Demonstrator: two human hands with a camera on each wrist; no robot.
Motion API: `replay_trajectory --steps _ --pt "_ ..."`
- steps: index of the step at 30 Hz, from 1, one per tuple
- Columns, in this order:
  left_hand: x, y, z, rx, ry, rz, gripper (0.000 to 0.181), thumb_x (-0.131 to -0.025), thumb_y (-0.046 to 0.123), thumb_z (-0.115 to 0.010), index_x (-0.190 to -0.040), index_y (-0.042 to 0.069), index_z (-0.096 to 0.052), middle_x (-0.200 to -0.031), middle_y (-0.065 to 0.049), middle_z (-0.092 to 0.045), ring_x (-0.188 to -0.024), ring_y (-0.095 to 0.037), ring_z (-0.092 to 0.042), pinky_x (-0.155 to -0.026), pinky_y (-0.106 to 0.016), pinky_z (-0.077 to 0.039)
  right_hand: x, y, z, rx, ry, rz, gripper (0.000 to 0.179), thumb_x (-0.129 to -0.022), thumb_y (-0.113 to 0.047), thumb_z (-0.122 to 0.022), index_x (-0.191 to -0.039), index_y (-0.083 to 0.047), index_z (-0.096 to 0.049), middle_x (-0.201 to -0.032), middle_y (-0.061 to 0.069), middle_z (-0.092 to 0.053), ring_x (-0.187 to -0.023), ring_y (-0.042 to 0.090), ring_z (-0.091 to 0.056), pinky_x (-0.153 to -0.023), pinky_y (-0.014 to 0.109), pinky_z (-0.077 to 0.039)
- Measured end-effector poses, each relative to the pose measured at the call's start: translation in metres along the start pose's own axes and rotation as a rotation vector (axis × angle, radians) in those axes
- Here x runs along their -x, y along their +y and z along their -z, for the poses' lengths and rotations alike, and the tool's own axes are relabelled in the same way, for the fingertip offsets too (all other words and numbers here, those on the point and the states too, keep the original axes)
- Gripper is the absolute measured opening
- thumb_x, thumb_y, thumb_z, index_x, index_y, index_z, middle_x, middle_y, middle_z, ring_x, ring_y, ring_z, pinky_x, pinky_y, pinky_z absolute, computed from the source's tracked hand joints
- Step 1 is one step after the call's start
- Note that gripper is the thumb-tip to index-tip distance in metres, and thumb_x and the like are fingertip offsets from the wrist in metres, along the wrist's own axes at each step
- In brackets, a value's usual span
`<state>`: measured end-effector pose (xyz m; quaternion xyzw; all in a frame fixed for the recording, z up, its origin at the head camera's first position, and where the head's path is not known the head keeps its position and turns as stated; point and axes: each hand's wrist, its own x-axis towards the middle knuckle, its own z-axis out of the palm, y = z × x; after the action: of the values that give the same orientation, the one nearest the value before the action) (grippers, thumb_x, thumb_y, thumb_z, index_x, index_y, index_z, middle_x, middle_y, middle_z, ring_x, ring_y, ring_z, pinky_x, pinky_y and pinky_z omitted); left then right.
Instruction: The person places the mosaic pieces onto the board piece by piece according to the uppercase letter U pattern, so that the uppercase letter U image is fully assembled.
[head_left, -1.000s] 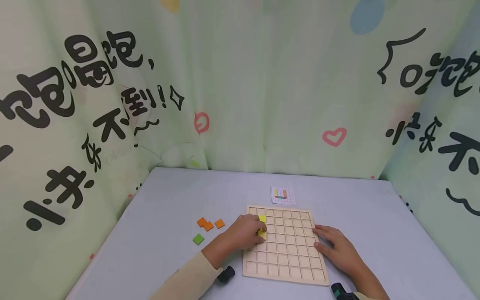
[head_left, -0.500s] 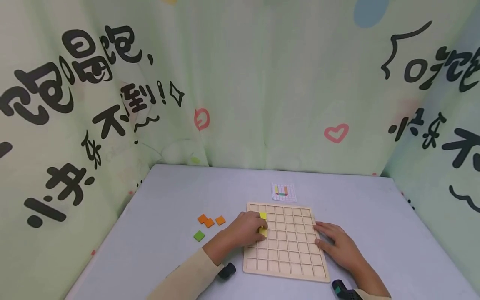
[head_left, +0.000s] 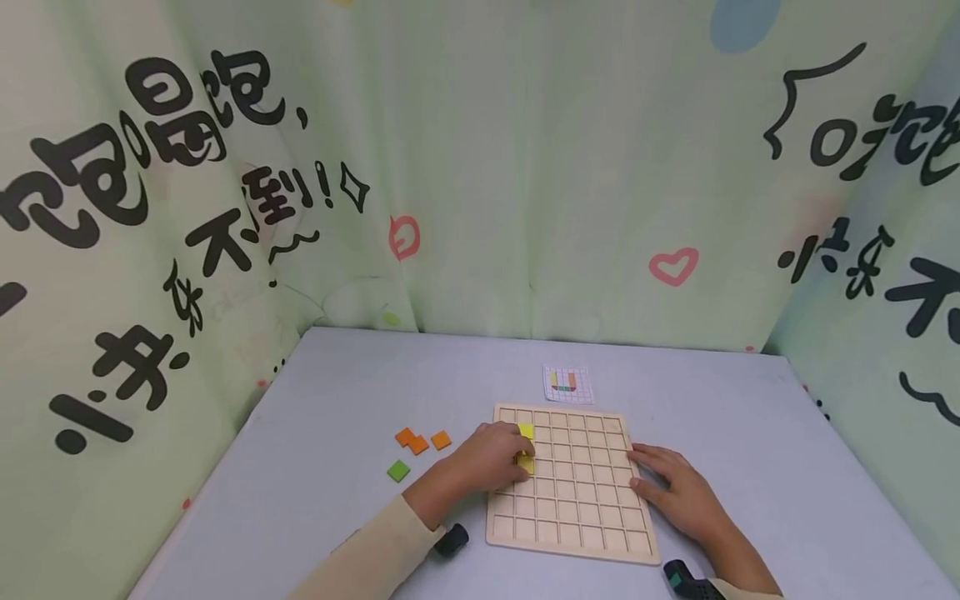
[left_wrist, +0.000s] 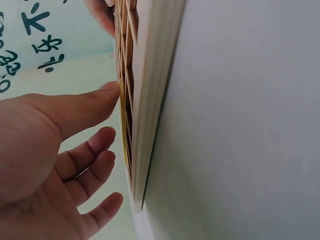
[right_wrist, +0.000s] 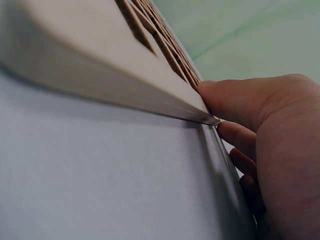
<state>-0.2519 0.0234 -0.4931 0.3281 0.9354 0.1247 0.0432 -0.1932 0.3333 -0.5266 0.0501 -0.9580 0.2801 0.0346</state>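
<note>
A pale wooden grid board (head_left: 581, 508) lies on the table. My left hand (head_left: 491, 457) reaches over its left side, with thumb and forefinger at either side of a yellow tile (head_left: 526, 465). Another yellow tile (head_left: 527, 431) shows just beyond the fingers. In the left wrist view, the left thumb (left_wrist: 95, 107) meets the end of a thin yellow edge (left_wrist: 124, 130) on the board, while the other visible fingers are bent and apart from it. My right hand (head_left: 678, 492) rests against the board's right edge, fingers mostly straight. The right thumb (right_wrist: 225, 97) touches that edge.
Several orange tiles (head_left: 441, 440) and a green tile (head_left: 398, 471) lie on the table, left of the board. Behind the board is a small pattern card (head_left: 567, 384) with a coloured U shape on a grid. A printed curtain (head_left: 480, 167) encloses the table.
The head view has tilted slightly, so the scene sits a little higher in it. Both hands keep nearly the same places on the board.
</note>
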Motion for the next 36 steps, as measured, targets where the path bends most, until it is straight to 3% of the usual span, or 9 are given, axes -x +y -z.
replay_trajectory --steps 5,10,18,29,36 --pt "0.007 -0.002 0.004 0.017 -0.016 0.028 0.027 -0.085 0.033 -0.077 -0.111 0.025 -0.073 -0.096 0.015 -0.059 -0.094 -0.006 -0.051 -0.090 -0.032 -0.040 0.002 0.004 -0.004 -0.003 -0.008 -0.004 0.055 -0.091 -0.041 -0.066 -0.133 -0.007 -0.059 -0.141 0.014 -0.049 -0.133 0.040 -0.035 -0.104 0.062 -0.026" --pt "0.012 -0.009 0.005 0.011 -0.001 0.023 0.024 -0.087 0.028 -0.074 -0.111 0.025 -0.073 -0.098 0.016 -0.059 -0.094 -0.006 -0.050 -0.091 -0.033 -0.040 0.003 0.006 -0.003 -0.003 0.001 0.026 0.054 -0.091 -0.039 -0.066 -0.132 -0.005 -0.060 -0.140 0.015 -0.050 -0.132 0.040 -0.036 -0.103 0.062 -0.026" --pt "0.024 -0.019 0.018 -0.014 0.036 0.041 0.026 -0.086 0.029 -0.075 -0.111 0.024 -0.073 -0.100 0.012 -0.062 -0.095 -0.009 -0.052 -0.091 -0.034 -0.041 0.003 0.004 0.001 0.000 0.000 0.019 0.058 -0.091 -0.043 -0.065 -0.133 -0.005 -0.059 -0.141 0.015 -0.049 -0.133 0.041 -0.035 -0.103 0.063 -0.025" --pt "0.044 -0.043 0.025 -0.018 0.038 0.134 0.028 -0.085 0.030 -0.076 -0.112 0.024 -0.073 -0.099 0.011 -0.062 -0.098 -0.010 -0.053 -0.091 -0.034 -0.042 0.000 0.005 0.001 -0.001 0.008 0.028 0.058 -0.090 -0.044 -0.065 -0.133 -0.005 -0.059 -0.141 0.016 -0.049 -0.133 0.042 -0.035 -0.103 0.064 -0.025" --pt "0.063 -0.053 0.025 0.013 0.030 0.138 0.026 -0.085 0.029 -0.076 -0.111 0.023 -0.073 -0.098 0.011 -0.062 -0.098 -0.011 -0.053 -0.090 -0.035 -0.042 -0.002 0.003 -0.001 -0.001 0.004 0.035 0.058 -0.090 -0.044 -0.065 -0.133 -0.005 -0.059 -0.141 0.016 -0.049 -0.133 0.042 -0.035 -0.103 0.064 -0.025"
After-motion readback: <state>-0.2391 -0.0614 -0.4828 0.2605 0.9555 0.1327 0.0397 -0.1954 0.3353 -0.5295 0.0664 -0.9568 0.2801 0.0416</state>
